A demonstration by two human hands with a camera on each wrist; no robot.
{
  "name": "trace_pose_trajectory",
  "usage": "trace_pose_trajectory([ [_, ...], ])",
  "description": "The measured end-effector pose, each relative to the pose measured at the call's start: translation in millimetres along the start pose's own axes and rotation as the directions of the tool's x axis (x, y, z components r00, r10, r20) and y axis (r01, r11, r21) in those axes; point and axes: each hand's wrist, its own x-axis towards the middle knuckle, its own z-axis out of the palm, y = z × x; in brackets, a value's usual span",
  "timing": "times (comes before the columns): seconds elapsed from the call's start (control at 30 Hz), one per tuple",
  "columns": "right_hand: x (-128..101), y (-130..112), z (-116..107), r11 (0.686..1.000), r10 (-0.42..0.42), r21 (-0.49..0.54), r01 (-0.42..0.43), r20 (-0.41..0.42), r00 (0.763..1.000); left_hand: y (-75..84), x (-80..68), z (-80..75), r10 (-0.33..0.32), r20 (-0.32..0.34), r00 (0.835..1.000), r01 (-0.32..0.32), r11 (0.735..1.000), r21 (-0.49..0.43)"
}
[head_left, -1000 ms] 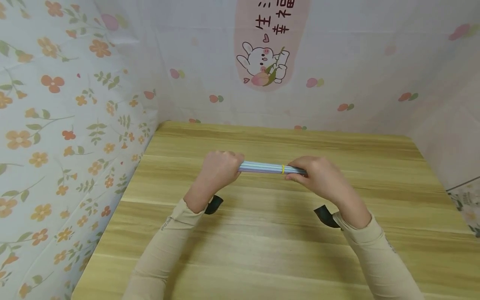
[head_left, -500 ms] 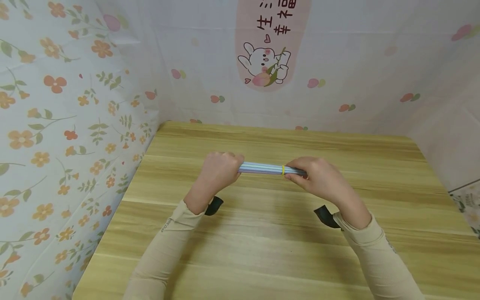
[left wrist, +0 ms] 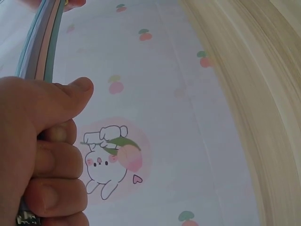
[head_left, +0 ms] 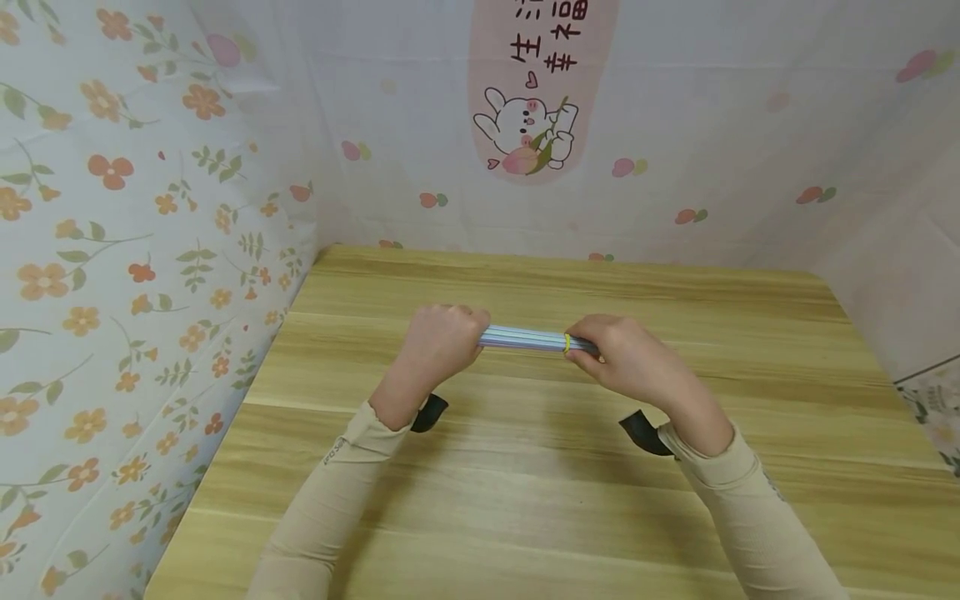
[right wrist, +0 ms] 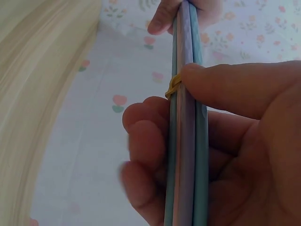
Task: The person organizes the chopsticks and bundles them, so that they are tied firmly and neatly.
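Above the worktop (head_left: 525, 467), between our two hands, we hold a bundle of straws (head_left: 525, 338) level and crosswise, clear of the wood beneath. Our left hand (head_left: 438, 342) has its fingers (left wrist: 56, 155) curled tight round one end in a fist, thumb laid along the top. Our right hand (head_left: 626, 358) pinches the other end, thumb on one side and fingers (right wrist: 146, 141) wrapped behind, with the thumb tip pressing right against a yellow rubber band (right wrist: 174, 84) that rings the bundle just beyond those fingers, on the side toward the left hand. To work the band well, we judge, the left fist should keep the sticks from sliding or fanning while the right thumb rolls the band rather than drags it, since a dragged band may snag on one stick and pull it out of line; a steady, even squeeze matters more than force, because thin tubes of this kind could kink if pinched hard. As for looks, the bundle is a handful of long, slim, straight pastel sticks, pale blue, lilac and a touch of pink, packed flat against one another; we cannot tell their exact number. Behind the fingers hangs a floral curtain (head_left: 112, 250) and a sheet with a cartoon rabbit (head_left: 525, 125).
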Motion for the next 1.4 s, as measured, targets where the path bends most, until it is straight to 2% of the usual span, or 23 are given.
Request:
trace_pose_trajectory([
  [0.47, 0.2, -1.3, 3.0, 0.999, 0.025, 0.035, -0.024, -0.019, 1.000, -0.1, -1.3, 1.2, 0.002, -0.031, 1.000, -0.002, 1.000, 0.000],
  [0.8, 1.6, -3.3, 6.8, 0.999, 0.030, 0.026, -0.029, -0.067, 0.997, 1.9, -1.3, -1.1, -0.011, -0.024, 1.000, 0.010, 1.000, -0.008],
  [1.03, 2.6, -6.9, 9.2, 0.998, 0.035, -0.040, -0.039, -0.099, 0.994, 2.3, -1.1, -2.0, -0.009, -0.033, 0.999, 0.009, 1.000, -0.003],
  [1.4, 5.2, -6.4, 16.9, 0.993, -0.010, -0.115, -0.011, -0.183, 0.983, 3.7, -0.4, -2.7, -0.005, -0.037, 0.999, 0.006, 1.000, 0.024],
])
